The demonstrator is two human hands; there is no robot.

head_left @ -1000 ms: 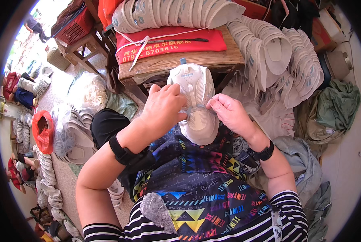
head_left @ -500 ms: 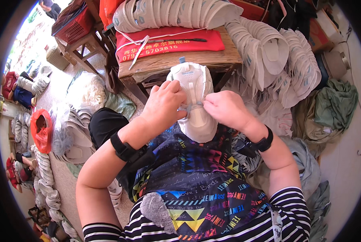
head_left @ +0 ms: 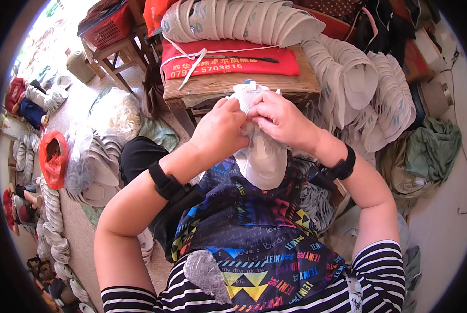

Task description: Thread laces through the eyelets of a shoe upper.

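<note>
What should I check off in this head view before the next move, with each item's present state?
1. Left hand on the white shoe upper: ok, its fingers curl over the upper's left side.
2. Right hand at the upper: ok, its fingertips meet over the middle.
3. What the right fingertips pinch, if anything: cannot tell, too small and partly hidden.
4. Clear view of the upper's middle: not ok, both hands cover part of it.
5. Thin dark tool out of the hands: ok, it lies on the red cloth on the wooden table.
</note>
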